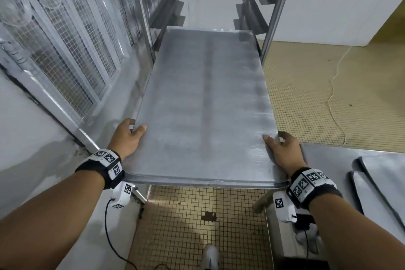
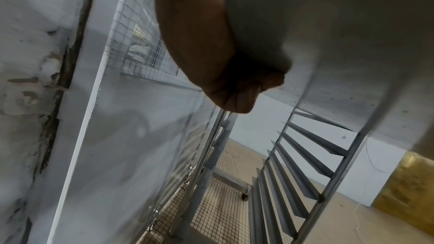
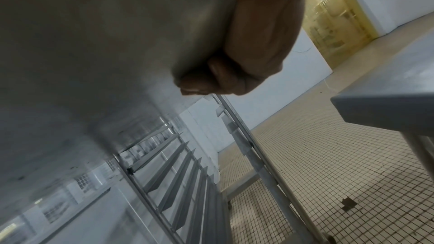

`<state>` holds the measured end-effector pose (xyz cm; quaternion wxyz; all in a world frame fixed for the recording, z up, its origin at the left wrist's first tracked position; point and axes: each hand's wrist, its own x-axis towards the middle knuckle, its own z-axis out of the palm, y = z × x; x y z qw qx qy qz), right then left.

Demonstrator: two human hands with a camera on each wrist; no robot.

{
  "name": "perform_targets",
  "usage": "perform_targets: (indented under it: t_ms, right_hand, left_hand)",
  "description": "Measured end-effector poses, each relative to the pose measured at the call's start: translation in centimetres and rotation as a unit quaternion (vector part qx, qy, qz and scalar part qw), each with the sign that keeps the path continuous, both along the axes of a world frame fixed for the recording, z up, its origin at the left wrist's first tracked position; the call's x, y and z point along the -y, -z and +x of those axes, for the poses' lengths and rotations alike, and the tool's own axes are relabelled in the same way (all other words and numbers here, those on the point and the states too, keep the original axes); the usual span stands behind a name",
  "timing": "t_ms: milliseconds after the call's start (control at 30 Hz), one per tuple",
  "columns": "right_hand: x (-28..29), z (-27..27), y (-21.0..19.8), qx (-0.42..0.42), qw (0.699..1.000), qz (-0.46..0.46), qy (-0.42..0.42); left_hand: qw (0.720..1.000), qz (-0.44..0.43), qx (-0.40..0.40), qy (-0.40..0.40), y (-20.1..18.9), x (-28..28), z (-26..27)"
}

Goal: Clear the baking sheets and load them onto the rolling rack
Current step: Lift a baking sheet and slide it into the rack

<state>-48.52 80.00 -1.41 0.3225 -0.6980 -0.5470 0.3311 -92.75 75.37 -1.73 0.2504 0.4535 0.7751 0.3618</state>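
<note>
A large bare metal baking sheet (image 1: pixel 201 103) is held level in front of me, its far end between the uprights of the rolling rack (image 1: pixel 276 6). My left hand (image 1: pixel 129 136) grips the sheet's near left edge, thumb on top and fingers curled beneath. My right hand (image 1: pixel 282 149) grips the near right edge the same way. From below, the left wrist view shows the left hand (image 2: pixel 234 88) curled under the sheet (image 2: pixel 340 34), and the right wrist view shows the right hand (image 3: pixel 234 73) under the sheet (image 3: pixel 94 44). Angled rack runners (image 2: pixel 305 155) below stand unfilled.
A mesh-panelled wall (image 1: pixel 54 39) runs close along the left of the rack. A steel table (image 1: pixel 328 155) at my right carries more baking sheets (image 1: pixel 383 180). Tiled floor (image 1: pixel 197 226) lies below, with a thin cord (image 1: pixel 335 98) on it to the right.
</note>
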Motion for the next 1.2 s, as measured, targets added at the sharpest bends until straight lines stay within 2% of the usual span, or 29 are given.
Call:
perform_targets:
  t_ms: [233,700,933,1200]
  right_hand:
    - [-2.7,0.0,0.7,-0.016,1.000,-0.012,0.001]
    - [-7.7,-1.3,0.4,0.028,0.999,-0.016,-0.009]
    - [-11.6,-2.3,0.3,0.021,1.000,-0.022,-0.001]
    - [-16.2,-3.1,-1.9,0.105,0.992,-0.050,-0.047]
  left_hand:
    - [1.000,-0.001,-0.027,-0.004,0.2,-2.0,0.3]
    - [0.999,-0.001,-0.043,-0.019,0.5,-7.0,-1.0]
    - [1.000,0.012,-0.023,-0.009,0.1,-11.1,-2.2]
    - [0.999,0.032,0.003,0.004,-0.3,-16.3,-3.7]
